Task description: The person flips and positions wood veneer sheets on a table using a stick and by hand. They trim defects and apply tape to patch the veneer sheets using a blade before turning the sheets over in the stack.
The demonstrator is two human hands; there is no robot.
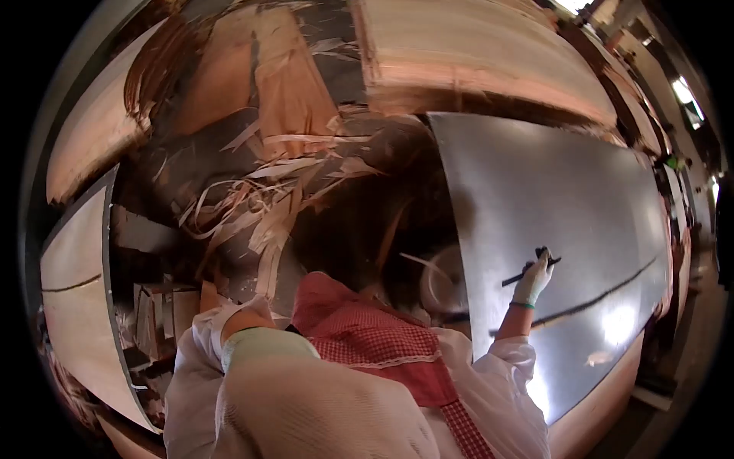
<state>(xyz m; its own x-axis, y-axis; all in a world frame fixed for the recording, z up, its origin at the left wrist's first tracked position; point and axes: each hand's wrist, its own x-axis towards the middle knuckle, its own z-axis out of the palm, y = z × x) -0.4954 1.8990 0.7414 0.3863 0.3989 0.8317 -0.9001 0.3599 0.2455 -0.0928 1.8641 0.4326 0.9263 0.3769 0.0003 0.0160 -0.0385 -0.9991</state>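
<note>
My right hand (533,280), in a pale glove with a green cuff edge, is closed around a slim black tool (520,274). I cannot make out the tool's exact kind. Below the hand lies a large smooth grey sheet (527,191), with a long dark strip (589,307) running across it. My left hand (329,417), also gloved, is raised very close to the camera in front of my chest. Its back fills the lower middle of the view and its fingers are hidden, so whether it holds anything does not show.
Stacked thin wood sheets (474,61) stand beyond the grey sheet, with another stack (99,115) at the far left. Torn veneer strips (267,206) litter the floor. A pale bucket-like container (443,283) sits beside the grey sheet's near-left edge. Another panel (80,283) lies at left.
</note>
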